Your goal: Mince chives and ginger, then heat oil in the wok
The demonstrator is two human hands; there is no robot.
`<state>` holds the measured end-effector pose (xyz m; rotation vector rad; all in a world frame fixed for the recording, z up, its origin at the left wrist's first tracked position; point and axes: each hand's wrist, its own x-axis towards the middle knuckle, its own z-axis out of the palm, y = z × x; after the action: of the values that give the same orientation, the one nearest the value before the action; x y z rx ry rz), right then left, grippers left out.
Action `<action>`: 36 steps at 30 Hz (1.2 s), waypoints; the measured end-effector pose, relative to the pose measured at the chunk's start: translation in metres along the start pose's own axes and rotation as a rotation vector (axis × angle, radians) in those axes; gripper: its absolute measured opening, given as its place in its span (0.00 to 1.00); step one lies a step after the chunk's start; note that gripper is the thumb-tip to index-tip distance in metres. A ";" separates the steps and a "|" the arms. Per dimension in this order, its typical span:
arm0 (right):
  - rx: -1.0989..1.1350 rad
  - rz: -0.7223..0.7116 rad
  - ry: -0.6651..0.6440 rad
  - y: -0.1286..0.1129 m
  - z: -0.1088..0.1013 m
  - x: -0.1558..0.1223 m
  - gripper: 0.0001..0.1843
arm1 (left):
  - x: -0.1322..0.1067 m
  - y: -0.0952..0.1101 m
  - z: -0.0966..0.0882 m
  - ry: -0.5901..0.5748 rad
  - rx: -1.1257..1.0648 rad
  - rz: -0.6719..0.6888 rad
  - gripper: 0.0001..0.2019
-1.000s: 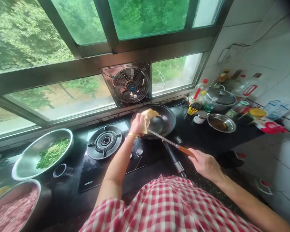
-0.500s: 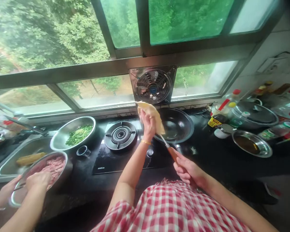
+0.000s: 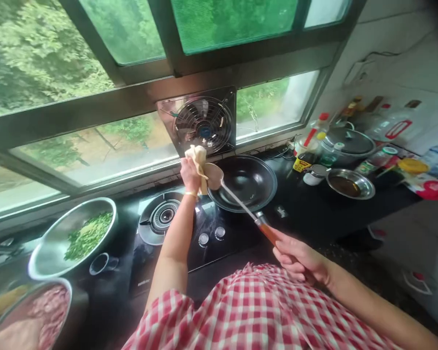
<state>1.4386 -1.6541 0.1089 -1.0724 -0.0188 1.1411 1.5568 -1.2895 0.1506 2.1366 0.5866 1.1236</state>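
Observation:
My right hand (image 3: 301,255) is closed round the orange-brown handle of a long metal ladle (image 3: 239,200). The ladle's rounded head lies over the left rim of a black wok (image 3: 257,182). Bunched in my left hand (image 3: 190,174) is a soft, pale yellow cloth (image 3: 197,154), held up beside the ladle head; its hanging edge comes close to the head, and I cannot tell whether they touch. The wok stands on the right side of a black gas stove (image 3: 211,257). An uncovered burner (image 3: 166,216) is to its left.
A steel bowl of chopped greens (image 3: 111,209) and a small clear cup (image 3: 99,264) stand left. Another person's hand (image 3: 16,335) is in a bowl of minced meat (image 3: 67,311). Rightward are a steel bowl of dark liquid (image 3: 370,194), bottles and a lidded pot (image 3: 350,141). A fan (image 3: 204,124) is behind.
The view has swung right. The cloth, spread wide over the ladle head before, is now bunched in my left hand, and the head shows. The co-worker's hands have mostly left the view.

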 end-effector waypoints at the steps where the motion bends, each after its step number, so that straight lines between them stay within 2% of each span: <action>1: -0.024 -0.059 0.079 0.005 -0.008 -0.004 0.35 | 0.010 -0.002 0.007 0.006 -0.006 -0.018 0.17; 3: -0.083 -0.184 0.246 0.019 -0.030 -0.011 0.33 | 0.024 -0.001 0.026 -0.056 0.000 -0.013 0.17; 4: -0.107 -0.240 0.316 0.028 -0.040 -0.012 0.28 | 0.027 0.001 0.039 -0.136 0.022 0.030 0.17; 6: -0.131 -0.327 0.408 0.044 -0.059 -0.009 0.18 | 0.025 0.010 0.070 -0.353 0.116 0.188 0.23; 8: -0.089 -0.397 0.470 0.057 -0.068 -0.001 0.12 | 0.017 0.022 0.110 -0.570 0.245 0.406 0.27; 10: 0.001 -0.427 0.487 0.065 -0.067 0.011 0.12 | 0.009 0.034 0.151 -0.754 0.369 0.635 0.23; 12: 0.081 -0.393 0.455 0.068 -0.061 0.022 0.14 | 0.006 0.040 0.187 -0.907 0.493 0.791 0.19; 14: 0.129 -0.342 0.421 0.070 -0.054 0.030 0.16 | 0.009 0.039 0.212 -1.013 0.601 0.843 0.18; 16: 0.162 -0.299 0.395 0.070 -0.048 0.036 0.17 | 0.015 0.031 0.223 -1.051 0.680 0.851 0.19; 18: 0.176 -0.257 0.370 0.069 -0.045 0.039 0.18 | 0.021 0.018 0.223 -1.045 0.737 0.856 0.19; 22: 0.160 -0.201 0.375 0.070 -0.045 0.042 0.19 | 0.031 -0.004 0.212 -1.048 0.822 0.825 0.20; 30: 0.129 -0.224 0.402 0.071 -0.048 0.043 0.18 | 0.032 -0.002 0.201 -1.045 0.888 0.643 0.23; 33: 0.153 -0.217 0.397 0.069 -0.048 0.042 0.19 | 0.037 -0.005 0.178 -1.017 0.928 0.523 0.21; 36: 0.194 -0.236 0.377 0.070 -0.048 0.041 0.21 | 0.035 -0.012 0.139 -1.014 1.007 0.391 0.17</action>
<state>1.4318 -1.6562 0.0154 -1.0649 0.2512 0.7023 1.6916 -1.3055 0.1026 3.3318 0.2276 -0.3559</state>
